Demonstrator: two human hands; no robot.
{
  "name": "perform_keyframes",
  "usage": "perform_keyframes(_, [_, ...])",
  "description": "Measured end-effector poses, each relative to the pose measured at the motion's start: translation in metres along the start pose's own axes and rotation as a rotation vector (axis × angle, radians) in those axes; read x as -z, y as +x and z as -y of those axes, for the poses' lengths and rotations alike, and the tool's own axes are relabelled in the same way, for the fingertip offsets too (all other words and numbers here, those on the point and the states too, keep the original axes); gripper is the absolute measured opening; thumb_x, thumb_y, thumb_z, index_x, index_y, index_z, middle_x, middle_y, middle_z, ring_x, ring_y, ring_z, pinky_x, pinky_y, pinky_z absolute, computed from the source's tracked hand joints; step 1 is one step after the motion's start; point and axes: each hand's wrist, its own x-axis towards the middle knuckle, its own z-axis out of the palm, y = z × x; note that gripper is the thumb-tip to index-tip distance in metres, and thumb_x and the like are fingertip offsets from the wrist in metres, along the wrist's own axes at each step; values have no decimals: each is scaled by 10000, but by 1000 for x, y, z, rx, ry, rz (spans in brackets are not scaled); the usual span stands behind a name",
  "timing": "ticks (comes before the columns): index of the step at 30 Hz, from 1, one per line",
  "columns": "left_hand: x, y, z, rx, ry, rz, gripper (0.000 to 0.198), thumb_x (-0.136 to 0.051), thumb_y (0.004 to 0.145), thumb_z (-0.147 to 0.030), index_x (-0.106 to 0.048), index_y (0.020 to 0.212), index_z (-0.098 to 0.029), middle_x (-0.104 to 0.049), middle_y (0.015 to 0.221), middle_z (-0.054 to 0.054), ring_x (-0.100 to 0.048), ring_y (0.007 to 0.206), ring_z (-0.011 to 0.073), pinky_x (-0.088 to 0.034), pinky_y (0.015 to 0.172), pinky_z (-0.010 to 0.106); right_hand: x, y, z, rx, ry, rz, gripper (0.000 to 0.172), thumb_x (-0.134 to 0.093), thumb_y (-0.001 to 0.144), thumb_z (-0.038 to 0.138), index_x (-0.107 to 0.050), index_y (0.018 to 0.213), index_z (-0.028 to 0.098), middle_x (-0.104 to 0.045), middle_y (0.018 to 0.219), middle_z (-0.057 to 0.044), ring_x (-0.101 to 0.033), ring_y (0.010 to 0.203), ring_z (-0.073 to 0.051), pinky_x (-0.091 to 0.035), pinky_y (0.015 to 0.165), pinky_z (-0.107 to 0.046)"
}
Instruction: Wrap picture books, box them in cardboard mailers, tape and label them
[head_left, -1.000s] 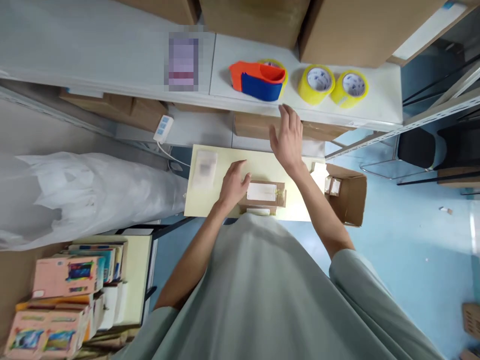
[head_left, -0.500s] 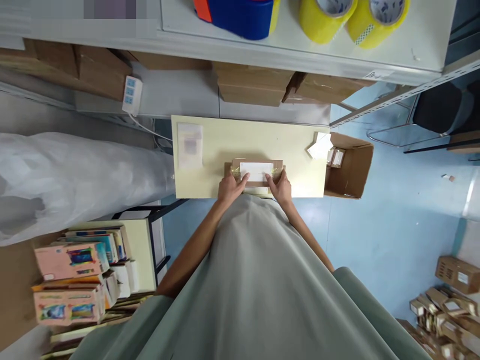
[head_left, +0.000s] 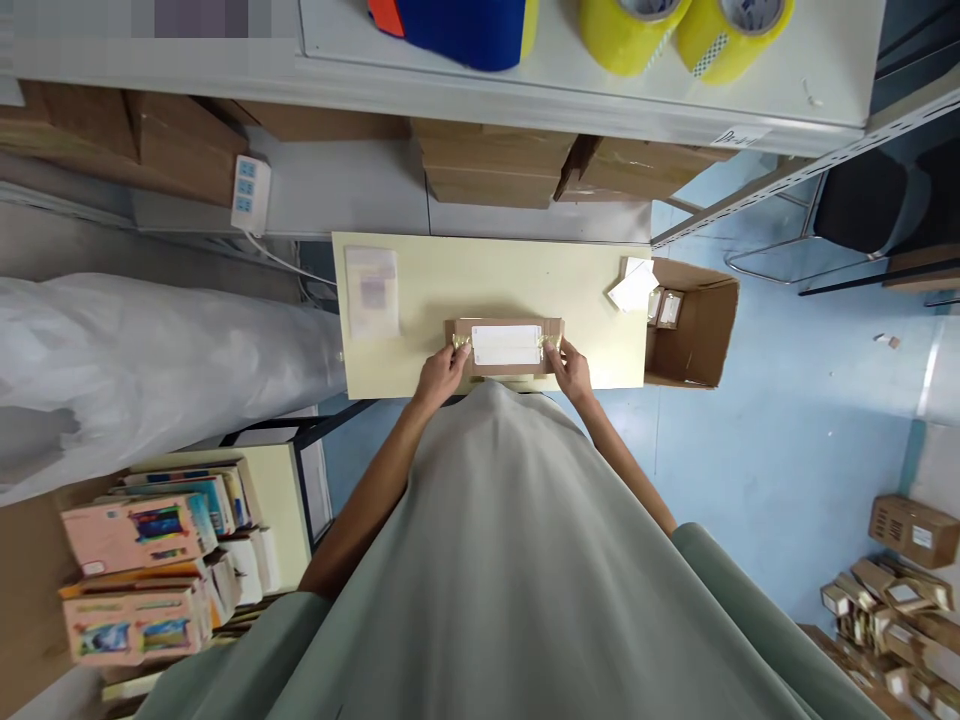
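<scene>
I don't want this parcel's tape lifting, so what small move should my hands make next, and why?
Perhaps smooth the tape down with both thumbs: the left hand and right hand hold the brown box at opposite ends, thumbs by the tape, which looks crinkled beside the white label.

Loose grey-green top (head_left: pixel 502 560); wide short sleeves (head_left: pixel 739 600).

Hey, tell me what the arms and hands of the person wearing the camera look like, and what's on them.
The left hand and right hand are ungloved, and the forearms are bare. The loose, plain sleeves are soft grey-green, matching the top, and end around the elbows. No watch shows; rings would be too small to tell.
</scene>
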Motion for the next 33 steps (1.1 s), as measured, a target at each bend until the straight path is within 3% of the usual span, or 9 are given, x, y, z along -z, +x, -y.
perform_keyframes(2, [10, -5, -7, -105, -42, -73, 467, -520, 1120, -650, -736, 1048, -243, -757, 1145, 148, -746, 1131, 316, -639, 996, 412, 12, -5, 14, 87, 8, -77, 787, -458, 1077, 878, -759, 1450, 254, -734, 1478, -164, -748, 1272, -322, -675, 1061, -492])
perform_keyframes(4, [21, -9, -17, -186, -65, -146, 404, -568, 1117, -599, -745, 1126, -235, -709, 1256, 147, -723, 1193, 290, -646, 1055, 406, 25, -8, 30, 155, -16, -158, 728, -545, 1068, 846, -766, 1461, 274, -677, 1499, -162, -711, 1313, -313, -677, 1081, -509])
perform_keyframes(9, [36, -6, -32, -245, -63, -199, 299, -712, 1033, -400, -732, 1287, -244, -687, 1277, 118, -713, 1169, 273, -643, 1107, 420, 46, -4, 46, 203, -52, -200, 695, -632, 1042, 825, -764, 1468, 293, -683, 1420, -142, -712, 1239, -301, -677, 1062, -525])
perform_keyframes(14, [16, 8, -12, -157, -214, -91, 494, -624, 935, -212, -719, 1420, -203, -736, 1428, 141, -775, 1180, 252, -618, 1178, 439, 34, 10, 21, 82, 76, -108, 794, -548, 1041, 884, -798, 1387, 214, -717, 1468, -188, -739, 1298, -320, -673, 1081, -503])
perform_keyframes(18, [-6, 12, 12, 53, -304, -8, 499, -578, 877, -188, -761, 1342, -176, -798, 1413, 156, -808, 1193, 263, -622, 1174, 458, 11, 14, -10, -26, 111, -19, 899, -584, 939, 975, -807, 1341, 202, -721, 1504, -211, -767, 1275, -332, -693, 1048, -511])
perform_keyframes(21, [-14, 10, 25, 147, -309, 29, 459, -590, 845, -194, -789, 1258, -187, -847, 1328, 134, -802, 1248, 294, -597, 1210, 504, -3, 14, -26, -95, 139, 10, 881, -658, 890, 967, -821, 1283, 195, -744, 1478, -216, -799, 1218, -344, -707, 1028, -557])
perform_keyframes(26, [-12, 18, 37, 193, -332, 43, 456, -610, 816, -186, -789, 1236, -177, -845, 1337, 155, -794, 1274, 318, -607, 1194, 528, -4, 25, -35, -159, 171, 28, 795, -800, 845, 875, -810, 1252, 191, -767, 1469, -223, -818, 1197, -351, -693, 1064, -592])
perform_keyframes(33, [2, 65, 24, 120, -356, -85, 531, -591, 920, -235, -723, 1431, -180, -740, 1536, 188, -733, 1416, 301, -548, 1271, 527, 11, 76, -18, -121, 264, -82, 864, -810, 862, 817, -743, 1409, 151, -742, 1538, -255, -777, 1326, -355, -636, 1165, -572])
